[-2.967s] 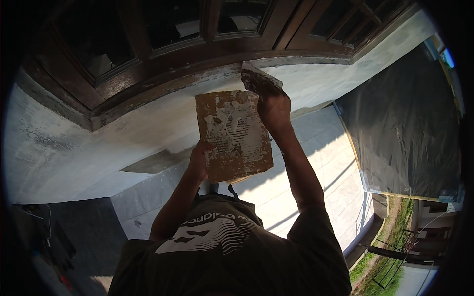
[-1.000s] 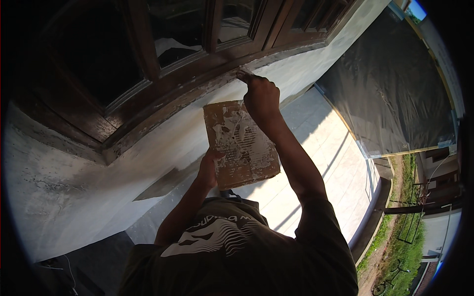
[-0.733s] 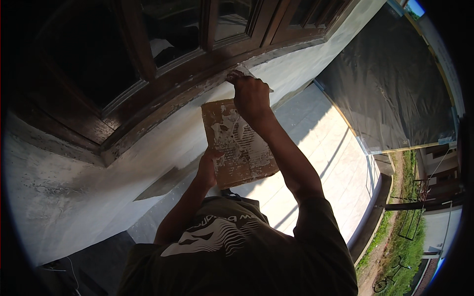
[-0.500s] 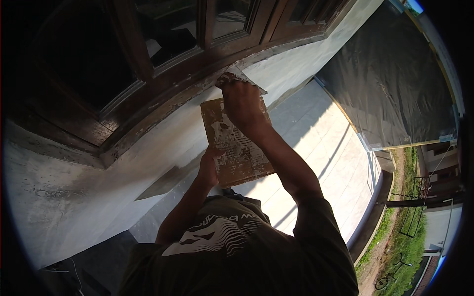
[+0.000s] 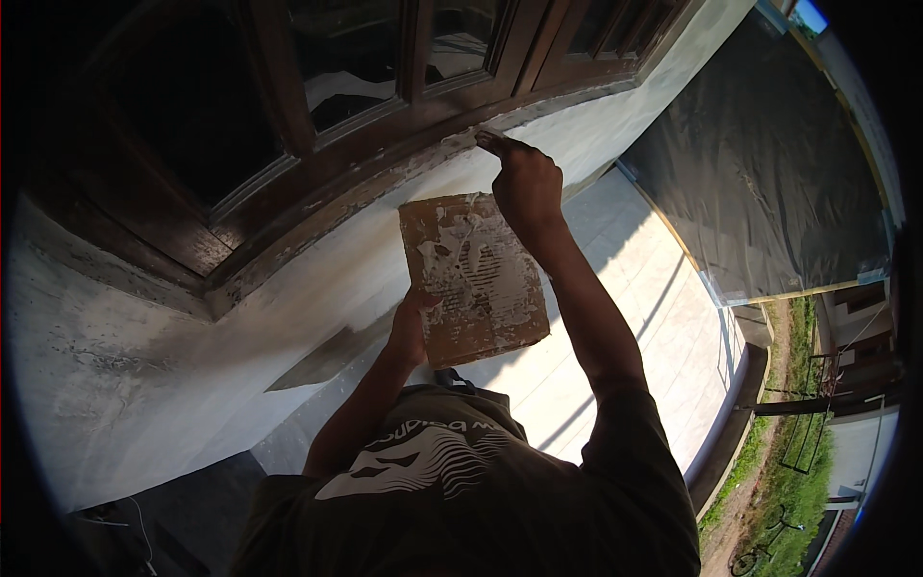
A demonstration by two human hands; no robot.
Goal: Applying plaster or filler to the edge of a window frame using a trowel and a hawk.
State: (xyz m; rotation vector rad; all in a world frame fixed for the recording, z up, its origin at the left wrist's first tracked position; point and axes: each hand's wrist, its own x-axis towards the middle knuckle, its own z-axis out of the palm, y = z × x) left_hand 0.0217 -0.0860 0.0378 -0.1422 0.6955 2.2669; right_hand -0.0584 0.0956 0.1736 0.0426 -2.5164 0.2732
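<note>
My left hand (image 5: 411,322) grips the left edge of a brown cardboard-like board (image 5: 476,279), its thumb lying over the face. White putty is smeared across the board in ridges and patches. Above the board's upper right corner, my right hand (image 5: 531,188) is closed around a putty knife (image 5: 490,144). The knife is seen nearly edge-on, and its tip points to the ledge (image 5: 423,163) below the window frame. Whether the blade touches the ledge cannot be made out. Patchy whitish filler marks the ledge and the wall (image 5: 356,236) below it.
A dark wooden window frame (image 5: 413,111) with glass panes runs along the top. Dark plastic sheeting (image 5: 769,183) on a frame hangs at the right. Sunlit pale floor tiles (image 5: 625,317) lie below, bordered by a low curb (image 5: 735,404). A bicycle (image 5: 764,543) stands on grass beyond.
My right hand has moved right and slightly away from the board, turning the putty knife from broadside to nearly edge-on. More of the board now shows, and it has shifted slightly right.
</note>
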